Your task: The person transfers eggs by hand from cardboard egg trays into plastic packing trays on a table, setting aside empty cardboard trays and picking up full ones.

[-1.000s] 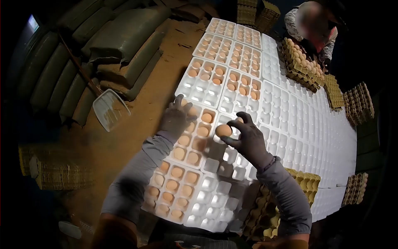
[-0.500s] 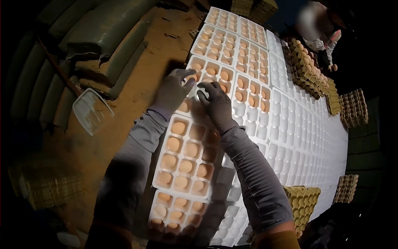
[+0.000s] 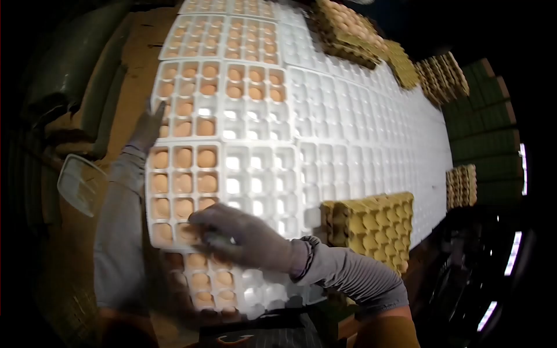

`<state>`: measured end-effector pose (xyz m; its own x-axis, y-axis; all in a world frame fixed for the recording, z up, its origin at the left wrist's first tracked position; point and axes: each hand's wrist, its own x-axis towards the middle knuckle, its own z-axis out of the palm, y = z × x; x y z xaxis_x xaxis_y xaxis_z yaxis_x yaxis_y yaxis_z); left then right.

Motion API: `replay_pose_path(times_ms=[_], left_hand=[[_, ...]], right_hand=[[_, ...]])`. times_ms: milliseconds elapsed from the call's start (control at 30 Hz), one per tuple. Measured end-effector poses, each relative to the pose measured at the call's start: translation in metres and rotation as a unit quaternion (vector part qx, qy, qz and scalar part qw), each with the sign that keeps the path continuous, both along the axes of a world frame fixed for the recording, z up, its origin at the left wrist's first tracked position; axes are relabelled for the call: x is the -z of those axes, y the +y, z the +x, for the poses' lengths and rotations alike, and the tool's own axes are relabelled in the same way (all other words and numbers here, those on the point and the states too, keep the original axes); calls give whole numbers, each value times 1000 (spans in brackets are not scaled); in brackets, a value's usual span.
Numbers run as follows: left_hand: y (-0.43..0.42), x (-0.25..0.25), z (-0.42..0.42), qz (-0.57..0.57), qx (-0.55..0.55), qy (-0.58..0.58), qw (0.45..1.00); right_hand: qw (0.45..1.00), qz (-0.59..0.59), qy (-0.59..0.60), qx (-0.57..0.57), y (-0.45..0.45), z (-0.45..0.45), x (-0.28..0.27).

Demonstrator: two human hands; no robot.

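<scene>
My left hand (image 3: 148,126), in a grey glove, is at the left edge of a white foam egg tray (image 3: 222,119). Its visible fingers are stretched upward beside the eggs, partly cut off from sight. That tray has brown eggs (image 3: 183,128) in most cells, with one bare cell in its right column. Over the lower right of the nearer egg-filled foam tray (image 3: 220,168) hovers my gloved right hand (image 3: 241,235). Its fingers curve loosely, a little blurred, with a gap at the thumb and no egg visible between them. Beneath its fingertips, an egg (image 3: 187,231) is partly covered.
Many white foam trays (image 3: 296,142) with bare cells extend rightward. A yellowish pulp egg-tray stack (image 3: 377,226) stands near my right forearm; egg-laden pulp trays (image 3: 348,29) are at the back. On the left are dark filled sacks (image 3: 75,69) and a pale scoop (image 3: 81,184).
The view has shifted rightward. My right hand has moved from the upper tray to the nearer one, and my left hand has moved from above the eggs to the tray's left edge.
</scene>
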<state>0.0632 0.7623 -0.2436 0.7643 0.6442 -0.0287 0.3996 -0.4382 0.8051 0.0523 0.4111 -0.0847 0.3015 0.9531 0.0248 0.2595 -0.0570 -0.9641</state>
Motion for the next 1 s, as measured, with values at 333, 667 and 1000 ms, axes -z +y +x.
replay_pose_path(times_ms=[333, 667, 1000], left_hand=[[-317, -162, -73, 38, 256, -49, 965], [-598, -221, -52, 92, 401, -275, 869], [-570, -239, -79, -85, 99, -116, 985]], right_hand=[[920, -208, -249, 222, -377, 13, -127], [884, -101, -398, 223, -536, 69, -83], [934, -52, -131, 328, -471, 61, -73]])
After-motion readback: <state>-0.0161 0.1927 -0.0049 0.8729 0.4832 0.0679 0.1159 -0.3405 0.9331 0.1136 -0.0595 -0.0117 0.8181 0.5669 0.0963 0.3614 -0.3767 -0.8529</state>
